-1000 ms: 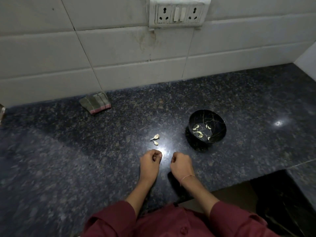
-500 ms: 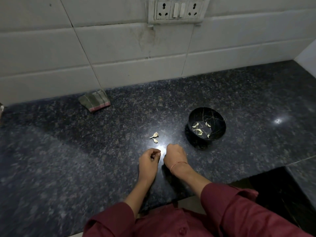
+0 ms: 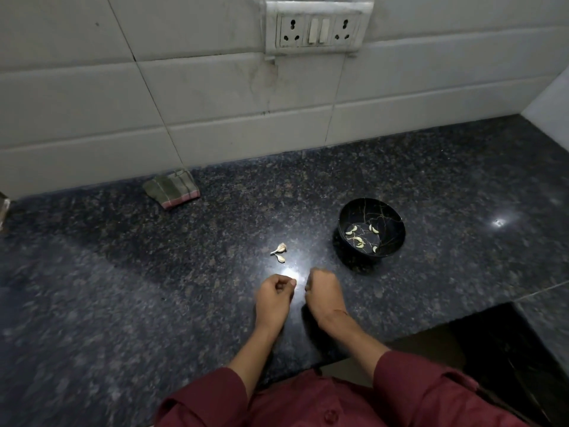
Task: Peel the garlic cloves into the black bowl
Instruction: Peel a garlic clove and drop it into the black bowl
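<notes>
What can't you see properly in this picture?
Head view only.
Left hand: curled fingers hide whatever it may hold.
Right hand: motion-blurred, and its back covers the grip.
Pale bits on the counter: too small to tell clove from peel.
Thing at the left edge: cut off by the frame.

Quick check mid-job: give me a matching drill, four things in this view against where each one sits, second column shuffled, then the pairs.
1. folded cloth
2. loose garlic pieces
3. peeled cloves
4. socket panel

A. on the tiled wall
B. inside the black bowl
C. on the counter, left of that bowl
D. on the counter, against the wall

Pairs: 1-D, 2-C, 3-B, 4-A
</notes>
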